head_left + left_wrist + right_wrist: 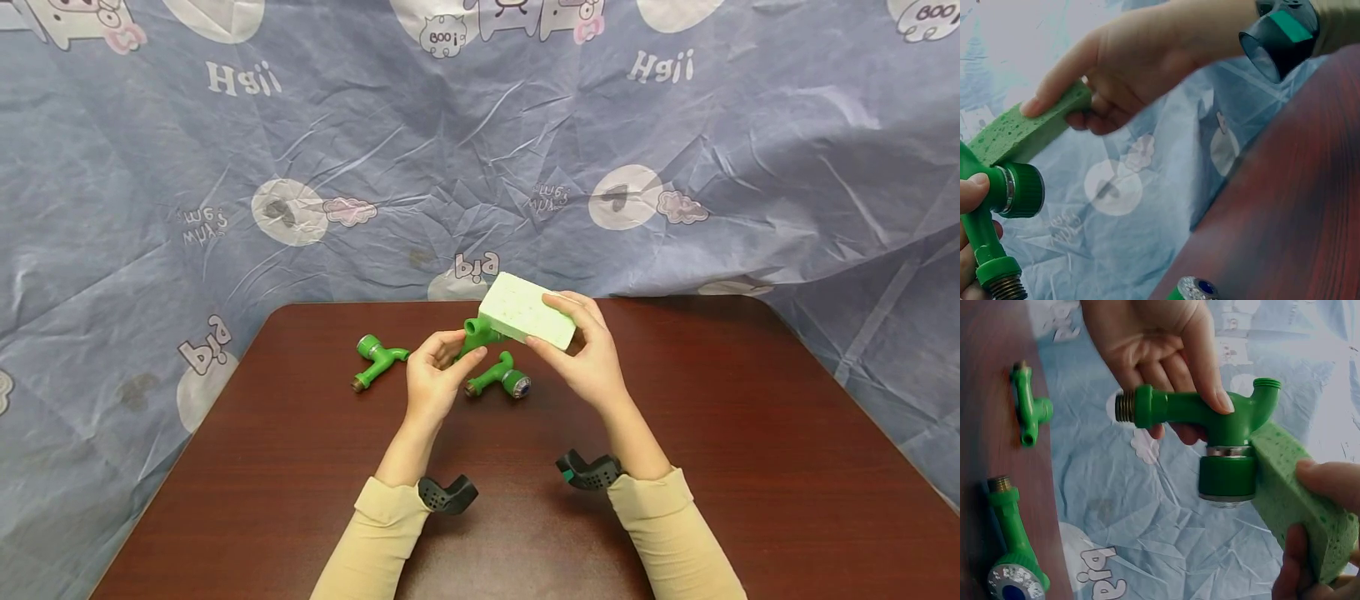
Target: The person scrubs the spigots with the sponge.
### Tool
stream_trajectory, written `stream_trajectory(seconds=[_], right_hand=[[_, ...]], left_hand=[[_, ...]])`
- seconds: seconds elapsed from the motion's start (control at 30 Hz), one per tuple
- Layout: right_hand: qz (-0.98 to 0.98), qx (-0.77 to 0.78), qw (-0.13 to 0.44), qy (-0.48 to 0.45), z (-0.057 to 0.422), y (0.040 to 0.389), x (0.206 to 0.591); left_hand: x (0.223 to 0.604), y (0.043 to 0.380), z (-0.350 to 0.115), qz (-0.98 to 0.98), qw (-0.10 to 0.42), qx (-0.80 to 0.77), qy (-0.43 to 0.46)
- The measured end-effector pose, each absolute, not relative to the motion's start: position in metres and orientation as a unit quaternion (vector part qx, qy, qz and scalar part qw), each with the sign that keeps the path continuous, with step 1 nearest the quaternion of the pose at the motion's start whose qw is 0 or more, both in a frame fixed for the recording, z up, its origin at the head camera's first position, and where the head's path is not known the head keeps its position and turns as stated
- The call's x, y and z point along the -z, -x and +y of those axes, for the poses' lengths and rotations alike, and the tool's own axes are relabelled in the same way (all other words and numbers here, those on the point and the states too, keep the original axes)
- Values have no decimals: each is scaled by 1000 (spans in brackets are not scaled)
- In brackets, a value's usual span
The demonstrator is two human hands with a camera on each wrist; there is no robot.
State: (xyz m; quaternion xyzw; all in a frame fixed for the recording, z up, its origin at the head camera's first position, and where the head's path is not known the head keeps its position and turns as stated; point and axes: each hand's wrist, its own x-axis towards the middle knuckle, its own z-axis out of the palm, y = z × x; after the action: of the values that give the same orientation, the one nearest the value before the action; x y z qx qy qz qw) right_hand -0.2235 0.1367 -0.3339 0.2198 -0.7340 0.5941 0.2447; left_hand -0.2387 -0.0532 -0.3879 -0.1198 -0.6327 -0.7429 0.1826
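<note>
My left hand point(435, 373) grips a green faucet point(1197, 412) above the table, thumb on its body and fingers behind it. The faucet has a brass threaded end, a curved spout and a round green knob with a silver ring. A light green sponge point(521, 308) is pinched by its far end between the thumb and fingers of my right hand point(588, 346). In the right wrist view the sponge's near end touches the faucet beside the spout and knob. In the head view the sponge covers part of the faucet.
Two more green faucets lie on the dark red-brown table point(300, 467): one faucet point(378, 362) left of my left hand, another faucet point(498, 379) between the hands. A blue-grey printed cloth point(450, 150) hangs behind the table. Black wrist cameras point(447, 495) sit on both forearms.
</note>
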Motion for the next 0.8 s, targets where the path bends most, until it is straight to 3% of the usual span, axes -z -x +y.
stream_trajectory(seconds=[0.17,0.43,0.8], right_hand=[[-744,-564,297,-199,137,220,328],[-722,-616,236,-209,150,225,329],[-786,-552,234,-151,159,229,331]], left_hand=[[390,240,-54,-630,188,744,119],[386,240,-58,-607,190,764,109],[385,242,-61,-591,197,775,107]])
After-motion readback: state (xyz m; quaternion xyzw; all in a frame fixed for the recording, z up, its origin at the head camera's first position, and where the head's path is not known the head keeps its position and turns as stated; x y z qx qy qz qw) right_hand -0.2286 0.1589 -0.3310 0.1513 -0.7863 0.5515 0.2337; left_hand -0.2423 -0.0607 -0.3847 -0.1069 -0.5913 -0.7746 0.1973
